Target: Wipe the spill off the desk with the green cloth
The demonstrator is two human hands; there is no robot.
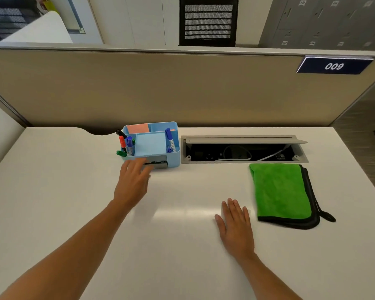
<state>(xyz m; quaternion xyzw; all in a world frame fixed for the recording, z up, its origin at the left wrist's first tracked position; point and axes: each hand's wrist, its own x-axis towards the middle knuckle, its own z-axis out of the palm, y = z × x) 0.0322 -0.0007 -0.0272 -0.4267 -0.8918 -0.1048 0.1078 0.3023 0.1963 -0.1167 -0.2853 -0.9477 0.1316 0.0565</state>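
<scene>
flanking bare desk (182,213), both hands

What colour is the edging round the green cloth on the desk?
Black, running along the green cloth's right and near edges, with a small black loop at the corner; seen in the head view.

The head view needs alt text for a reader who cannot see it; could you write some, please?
A person's left hand reaches to the front of a blue desk organizer holding markers, while the right hand lies flat on the white desk. A folded green cloth lies untouched beside the right hand, below an open cable tray.
</scene>
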